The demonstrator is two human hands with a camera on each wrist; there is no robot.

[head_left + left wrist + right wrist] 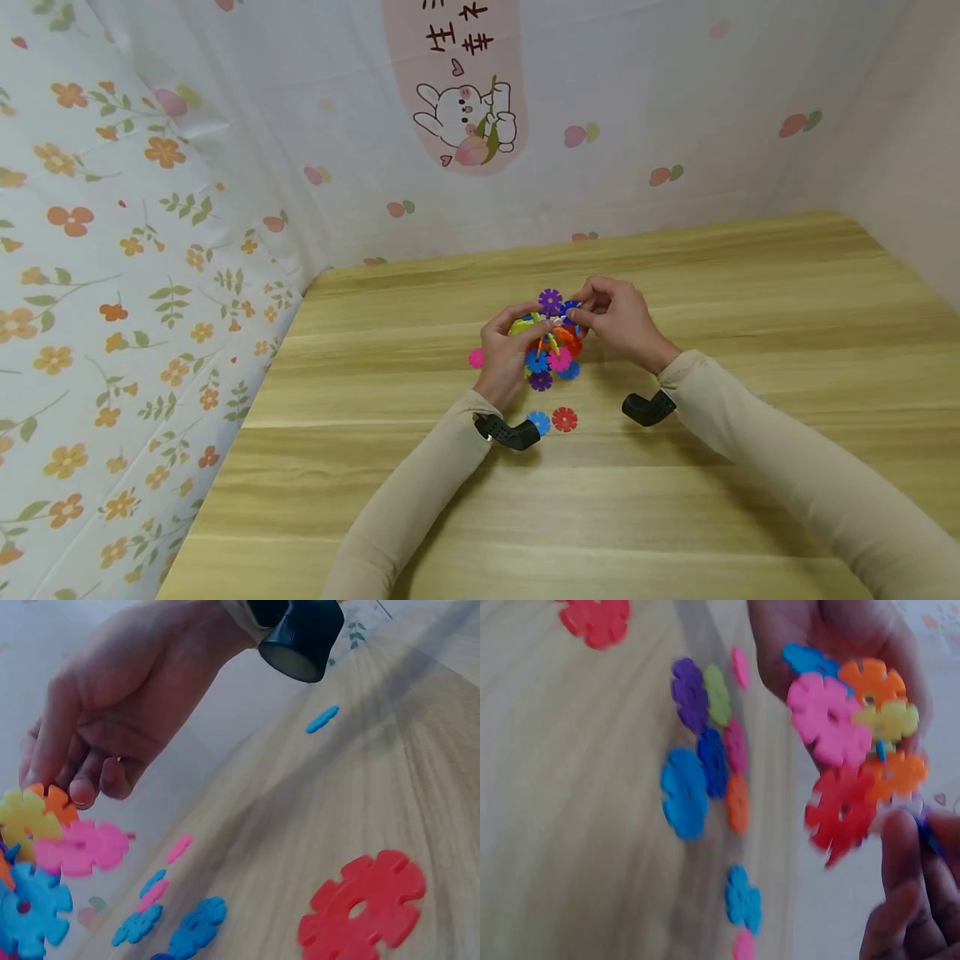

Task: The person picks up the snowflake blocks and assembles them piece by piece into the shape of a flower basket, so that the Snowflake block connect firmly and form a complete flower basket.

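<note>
My left hand [504, 360] grips a cluster of interlocked plastic snowflake discs [832, 720], raised above the table. Pink, red, orange, yellow and blue discs show in the cluster, slotted together at different angles. A purple disc [551, 300] stands up at its top. On the cluster's right side my right hand [618, 323] pinches a dark blue disc [571, 312] between thumb and fingers. That disc is held against the cluster; whether its slot is engaged I cannot tell. In the right wrist view, the fingers partly cover it.
Loose discs lie on the wooden table [712, 517] below the hands, among them a purple disc [690, 694] and a blue disc [685, 793]. Nearer the body lie a red disc [565, 419] and a light blue disc [538, 422]. Printed cloth hangs behind and at the left.
</note>
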